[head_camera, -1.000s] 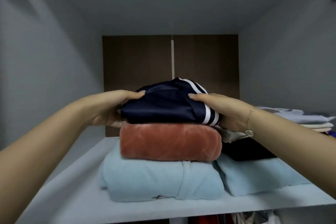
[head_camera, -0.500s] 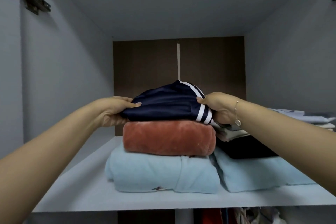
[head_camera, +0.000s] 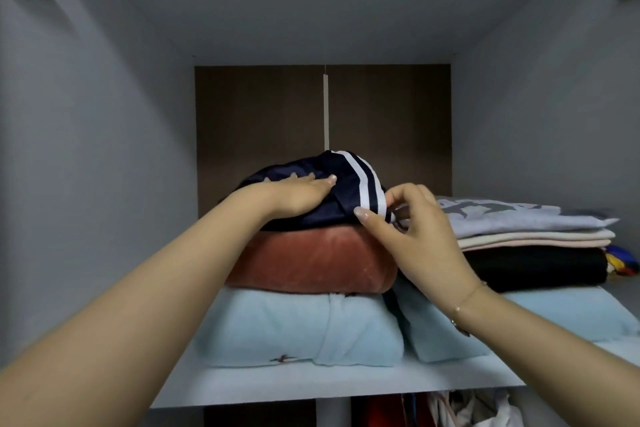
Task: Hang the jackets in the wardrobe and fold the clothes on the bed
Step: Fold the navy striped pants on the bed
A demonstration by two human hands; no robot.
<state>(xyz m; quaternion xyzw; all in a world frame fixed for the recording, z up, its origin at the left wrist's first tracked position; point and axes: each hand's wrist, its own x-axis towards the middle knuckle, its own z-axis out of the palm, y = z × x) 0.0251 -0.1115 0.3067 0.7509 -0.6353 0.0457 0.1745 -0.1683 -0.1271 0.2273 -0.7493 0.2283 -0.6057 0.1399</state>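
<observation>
Navy striped garment (head_camera: 349,180) is seated atop a rust-coloured fleece (head_camera: 311,263), which is stacked on a light blue folded item (head_camera: 294,326) on the wardrobe shelf (head_camera: 311,385). It is pressed flat by the left hand (head_camera: 298,196), fingers straight. Its striped edge is pinched by the right hand (head_camera: 415,232). Just beside, to the right, a second stack (head_camera: 530,239) is positioned.
</observation>
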